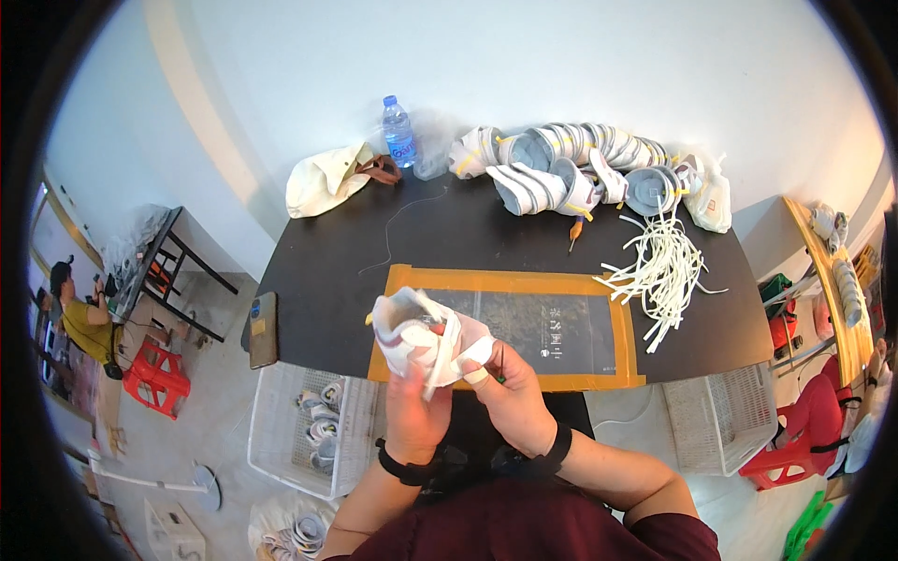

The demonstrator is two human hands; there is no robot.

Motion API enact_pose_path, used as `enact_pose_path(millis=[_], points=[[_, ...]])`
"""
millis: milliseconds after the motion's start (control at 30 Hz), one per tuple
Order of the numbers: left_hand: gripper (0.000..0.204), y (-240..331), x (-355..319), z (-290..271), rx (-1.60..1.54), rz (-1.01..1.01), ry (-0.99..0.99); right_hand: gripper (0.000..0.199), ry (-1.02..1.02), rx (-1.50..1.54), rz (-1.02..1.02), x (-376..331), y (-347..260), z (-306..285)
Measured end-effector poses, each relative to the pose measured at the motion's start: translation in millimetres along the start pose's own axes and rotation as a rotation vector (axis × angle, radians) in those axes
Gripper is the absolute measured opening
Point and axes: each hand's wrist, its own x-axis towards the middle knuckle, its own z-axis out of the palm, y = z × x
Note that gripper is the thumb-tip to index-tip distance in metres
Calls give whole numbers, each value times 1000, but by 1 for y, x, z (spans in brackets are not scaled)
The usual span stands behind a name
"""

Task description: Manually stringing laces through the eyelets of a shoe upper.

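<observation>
1. Spanning the frame centre: black bench [468, 234], set against a white wall.
2. Taped flat on the bench at 6 o'clock of its top: clear mat with orange tape border [561, 327].
3. Bench rear edge, 1 o'clock: row of stacked white-and-grey shoe uppers [571, 164]; loose bundle of white laces [659, 271] just below it at 3 o'clock.
4. Rear edge, 11 o'clock: cream cloth bag [323, 182]; plastic water bottle [398, 131] upright beside it.
5. Floor, 7 o'clock of bench: white wire basket [281, 421] with more uppers inside.
6. White shoe upper with red trim [421, 341] held above the mat's left end, off the bench.
7. Left hand [412, 411]: grip clenched around the upper from below.
8. Right hand [510, 397]: grip pinching the upper's right edge; finger taped. Black bands on both wrists.
9. Phone [264, 327] on the bench's left edge, 9 o'clock.
10. Small orange-handled tool [573, 234] below the upper row.
</observation>
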Motion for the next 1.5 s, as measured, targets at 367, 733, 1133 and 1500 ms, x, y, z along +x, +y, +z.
enact_pose_path(millis=[367,733,1133,1500], points=[[51,13,-8,-41,69,-160,-66,12,-119,-601,-198,-5,-41,-59],[48,4,-18,-33,-3,-483,-31,9,-536,-587,-124,6,-22,-66],[37,-3,18,-18,450,-281,-99,14,-128,1,76,17,-36,-68],[31,-12,28,-31,466,-186,3,17,-88,-398,3,32,7,-68]])
